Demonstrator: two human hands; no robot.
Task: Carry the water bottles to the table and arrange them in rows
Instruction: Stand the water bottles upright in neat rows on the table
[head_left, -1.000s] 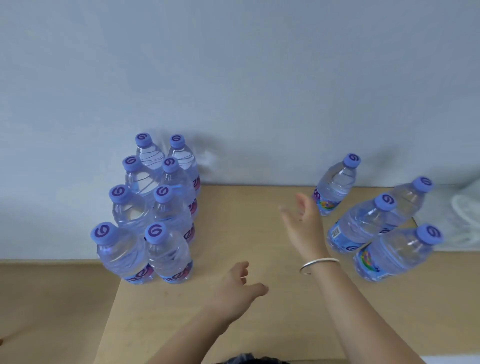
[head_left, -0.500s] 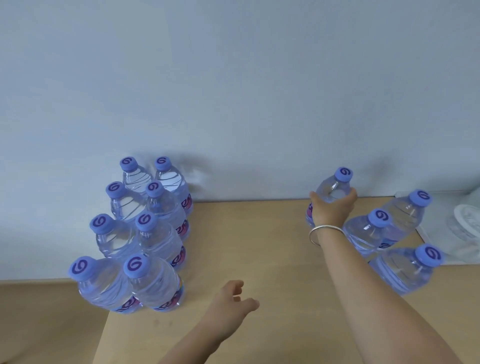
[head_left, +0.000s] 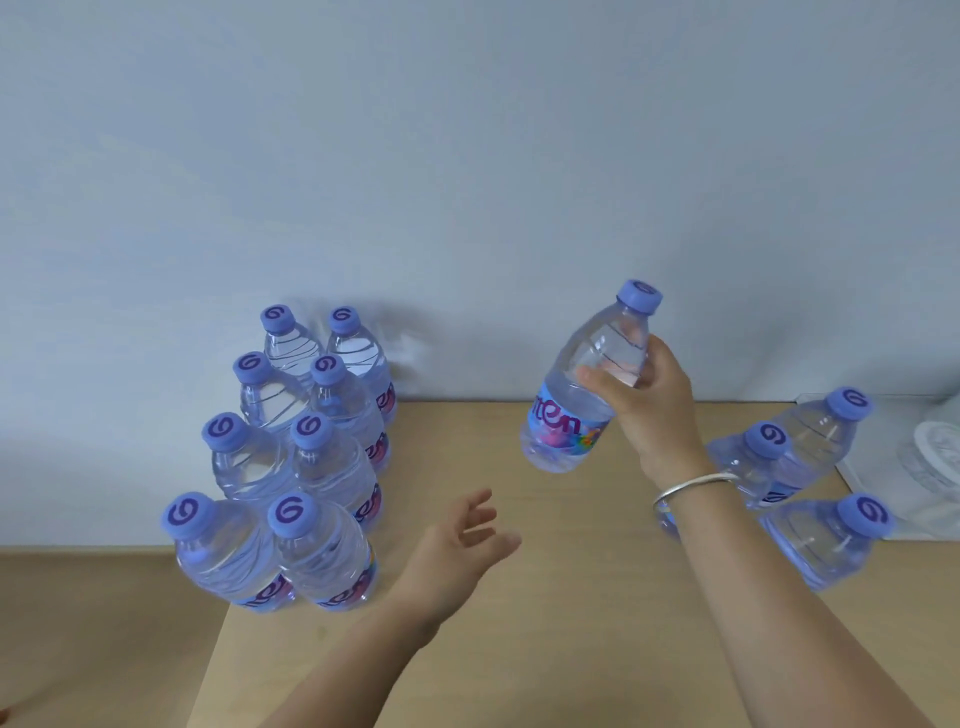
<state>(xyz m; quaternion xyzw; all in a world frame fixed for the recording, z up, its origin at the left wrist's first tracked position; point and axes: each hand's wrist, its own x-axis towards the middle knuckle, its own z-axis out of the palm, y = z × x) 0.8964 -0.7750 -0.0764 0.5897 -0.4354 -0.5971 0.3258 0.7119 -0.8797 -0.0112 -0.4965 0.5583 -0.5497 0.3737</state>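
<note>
left hand (head_left: 457, 540): nearest, hovers over table (head_left: 519, 649), fingers spread and loose, holds nothing; well apart from the held bottle.
front bottles (head_left: 270, 551): two upright at the table's left front corner, touching, first pair of a two-wide block.
right bottles (head_left: 810, 488): three standing at right, partly behind the right forearm.
bracelet (head_left: 691, 488): silver, on right wrist.
right hand (head_left: 649, 395): raised above table, fingers (head_left: 597, 376) and thumb wrapped round the held bottle (head_left: 587, 384) at mid-body, above the label; cap tilted up-right, base down-left, clear of table.
back bottles (head_left: 311, 374): six more upright, rows reaching the wall (head_left: 467, 156).
</note>
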